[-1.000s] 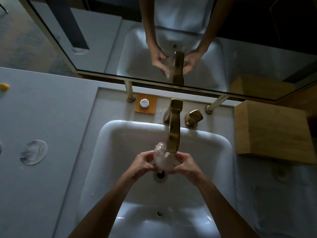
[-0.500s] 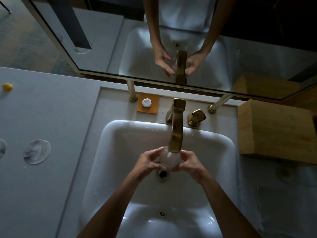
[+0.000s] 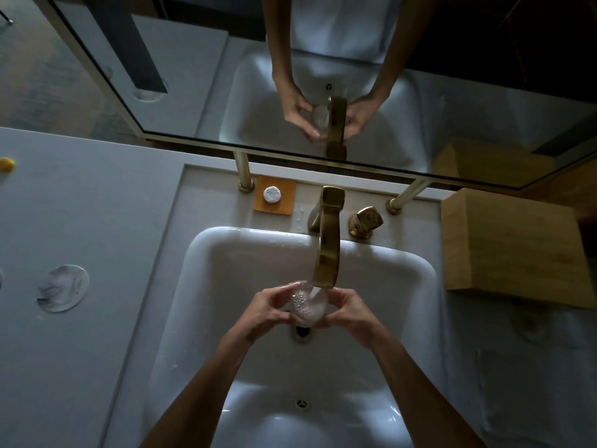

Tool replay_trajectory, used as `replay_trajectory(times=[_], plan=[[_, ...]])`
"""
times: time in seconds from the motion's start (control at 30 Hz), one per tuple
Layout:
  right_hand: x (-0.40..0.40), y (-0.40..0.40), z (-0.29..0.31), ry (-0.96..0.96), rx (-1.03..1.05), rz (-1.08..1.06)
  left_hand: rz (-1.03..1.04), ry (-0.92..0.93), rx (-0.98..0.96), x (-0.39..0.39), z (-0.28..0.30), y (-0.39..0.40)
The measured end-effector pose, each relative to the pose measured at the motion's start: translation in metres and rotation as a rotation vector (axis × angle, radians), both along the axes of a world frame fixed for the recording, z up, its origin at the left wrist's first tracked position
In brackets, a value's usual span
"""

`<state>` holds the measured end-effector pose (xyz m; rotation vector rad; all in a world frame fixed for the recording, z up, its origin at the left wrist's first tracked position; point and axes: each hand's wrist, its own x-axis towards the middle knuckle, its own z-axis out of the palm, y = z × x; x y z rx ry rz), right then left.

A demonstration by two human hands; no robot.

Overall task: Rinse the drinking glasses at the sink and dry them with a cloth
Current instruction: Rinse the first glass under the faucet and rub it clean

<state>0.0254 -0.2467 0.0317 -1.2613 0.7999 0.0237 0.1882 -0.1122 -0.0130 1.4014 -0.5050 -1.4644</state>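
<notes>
A clear drinking glass (image 3: 307, 302) sits between both hands over the white sink (image 3: 226, 286), just under the spout of the brass tap (image 3: 328, 247). Water runs from the spout into the glass and bubbles inside it. My left hand (image 3: 263, 310) grips its left side with curled fingers. My right hand (image 3: 349, 310) grips its right side. Another glass (image 3: 61, 288) stands on the grey counter at the left. A pale cloth (image 3: 529, 383) lies on the counter to the right of the sink, dim and hard to make out.
A brass tap handle (image 3: 366, 221) stands right of the spout. An orange dish with a small white round thing (image 3: 274, 194) sits behind the basin. A wooden box (image 3: 513, 244) stands at the right. A mirror (image 3: 323, 76) runs along the back. A small yellow object (image 3: 6, 163) lies far left.
The glass has turned in my hands so its mouth faces up under the stream and it fills with bubbling water. Both hands stay at the same spot over the drain.
</notes>
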Motion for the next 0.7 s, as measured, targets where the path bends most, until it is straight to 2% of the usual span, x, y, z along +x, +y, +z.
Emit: replay_trajectory(times=[0.33, 0.57, 0.7], plan=[[-0.012, 0.009, 0.003, 0.06, 0.225, -0.157, 0.045, 0.222, 0.095, -0.014, 0.011, -0.014], [-0.011, 0.019, -0.002, 0.064, 0.225, -0.172, 0.147, 0.36, 0.151, -0.028, 0.008, -0.014], [-0.014, 0.022, -0.005, 0.081, 0.139, -0.162, 0.194, 0.349, 0.17, -0.034, 0.004, -0.017]])
